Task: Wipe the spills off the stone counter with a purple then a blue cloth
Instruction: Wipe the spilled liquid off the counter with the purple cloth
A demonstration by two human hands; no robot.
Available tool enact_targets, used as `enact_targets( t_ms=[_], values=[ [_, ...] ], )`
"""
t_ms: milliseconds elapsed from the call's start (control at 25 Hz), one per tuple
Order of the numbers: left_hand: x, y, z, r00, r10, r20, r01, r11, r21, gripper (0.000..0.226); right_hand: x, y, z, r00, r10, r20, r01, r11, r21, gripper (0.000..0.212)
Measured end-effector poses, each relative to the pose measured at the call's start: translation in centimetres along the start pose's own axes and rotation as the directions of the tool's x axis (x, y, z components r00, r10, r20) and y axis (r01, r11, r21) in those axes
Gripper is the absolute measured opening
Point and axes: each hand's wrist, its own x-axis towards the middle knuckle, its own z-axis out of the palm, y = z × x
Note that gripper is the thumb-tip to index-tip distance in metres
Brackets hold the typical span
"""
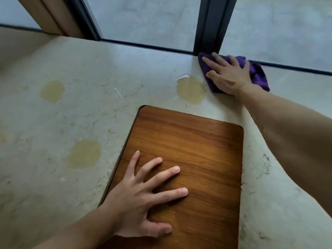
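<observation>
Head view, right hand [227,76] pressing purple cloth [258,78]

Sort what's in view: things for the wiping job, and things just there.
Job: purple cloth under right hand; three yellowish spills; stone counter.
Just there: wooden board under left hand; window frame.

Dark-framed window [147,20] with frosted glass, wooden post [52,15] at left, soft daylight.
</observation>
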Motion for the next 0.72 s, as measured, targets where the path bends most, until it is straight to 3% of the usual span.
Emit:
enact_targets(
  t_ms=[240,480,600,720],
  values=[
    [-0.2,-0.3,0.2,0.999,-0.010,0.037,0.013,0.997,-0.082,0.076,-8.5,-3.6,2.1,0.968,-0.237,0.083,0.239,0.971,-0.011,0.050],
    [0.0,0.4,0.1,0.996,-0.084,-0.018,0.082,0.995,-0.060,0.072,-24.2,-7.2,3.3,0.988,-0.079,0.130,0.073,0.996,0.048,0.046],
    [-1.6,1.3,0.2,0.967,-0.219,-0.130,0.213,0.975,-0.059,0.067,-36.3,-11.7,6.1,0.998,0.009,0.069,-0.009,1.000,0.000,0.042],
    [-4.5,1.4,0.6,0.944,-0.302,-0.133,0.293,0.952,-0.087,0.062,-46.8,-16.8,8.8,0.989,0.092,0.112,-0.095,0.995,0.023,0.048]
  ],
)
